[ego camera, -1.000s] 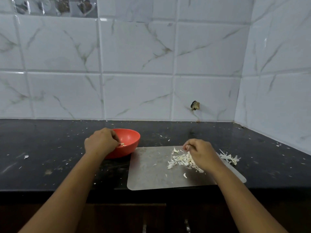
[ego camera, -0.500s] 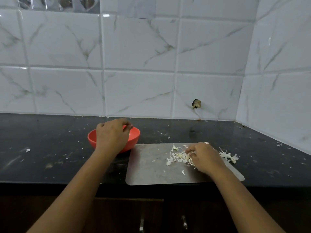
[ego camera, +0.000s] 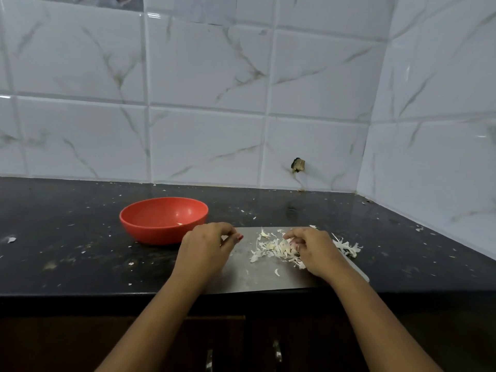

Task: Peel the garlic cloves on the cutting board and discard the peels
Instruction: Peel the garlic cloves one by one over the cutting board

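1. Garlic peels [ego camera: 271,249]: loose pale heap on the right half of the cutting board [ego camera: 257,279]. A few yellowish bits in the middle, too small to call as cloves or skins.
2. Cutting board: flat grey sheet, lying right at the front edge of the countertop [ego camera: 67,237].
3. Right hand [ego camera: 314,251]: knuckles up, fingers curled down, tips dug into the right side of the heap. Pinching something or just touching? Can't tell, tips buried in the peels.
4. Left hand [ego camera: 206,245]: over the board's left end, apart from the heap. Fingers loosely curled, thumb close to forefinger, nothing visible in there, so relaxed and empty by the look of it.
5. Smaller clump of peels [ego camera: 347,247]: at the board's right edge, just past the right hand, partly spilling onto the counter.
6. Red bowl [ego camera: 163,220]: upright on the counter, just left of and behind the board, near the left hand. One small pale bit [ego camera: 179,224] inside.
7. Countertop: black, glossy, dotted all over with tiny white scraps.
8. Further out: white marble-look tiled wall [ego camera: 204,76] wrapping the corner, with a small dark hole [ego camera: 298,165] low in one tile. Below the counter, dark cabinet fronts with metal handles [ego camera: 277,351].
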Action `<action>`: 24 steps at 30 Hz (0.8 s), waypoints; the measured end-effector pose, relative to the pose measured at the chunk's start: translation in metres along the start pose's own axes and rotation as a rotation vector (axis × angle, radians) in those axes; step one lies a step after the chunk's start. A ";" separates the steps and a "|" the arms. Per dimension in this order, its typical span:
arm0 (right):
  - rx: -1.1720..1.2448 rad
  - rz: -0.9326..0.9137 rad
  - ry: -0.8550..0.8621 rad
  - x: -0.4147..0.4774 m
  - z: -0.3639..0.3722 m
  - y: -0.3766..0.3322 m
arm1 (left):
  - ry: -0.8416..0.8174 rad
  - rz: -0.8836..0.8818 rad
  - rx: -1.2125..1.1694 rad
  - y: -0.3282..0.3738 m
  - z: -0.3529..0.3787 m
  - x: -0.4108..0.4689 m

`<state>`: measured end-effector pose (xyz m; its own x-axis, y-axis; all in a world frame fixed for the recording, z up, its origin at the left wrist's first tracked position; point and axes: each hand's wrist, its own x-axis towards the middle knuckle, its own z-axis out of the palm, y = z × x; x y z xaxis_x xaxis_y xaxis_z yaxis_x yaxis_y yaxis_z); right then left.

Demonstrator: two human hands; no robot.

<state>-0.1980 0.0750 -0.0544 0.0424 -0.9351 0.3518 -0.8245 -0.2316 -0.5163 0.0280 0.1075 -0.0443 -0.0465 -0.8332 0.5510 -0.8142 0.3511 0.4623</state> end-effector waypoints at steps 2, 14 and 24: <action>0.018 -0.019 0.006 -0.002 0.001 0.001 | -0.017 -0.007 0.013 0.000 0.005 -0.003; -0.017 0.012 0.057 0.001 0.000 0.004 | -0.099 0.059 0.062 0.007 0.021 -0.011; -0.058 0.011 0.147 0.009 0.008 -0.019 | -0.066 -0.125 -0.288 -0.002 0.020 -0.010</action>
<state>-0.1774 0.0683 -0.0482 -0.0461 -0.8870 0.4594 -0.8561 -0.2019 -0.4758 0.0184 0.1065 -0.0645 -0.0011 -0.9002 0.4354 -0.6194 0.3425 0.7065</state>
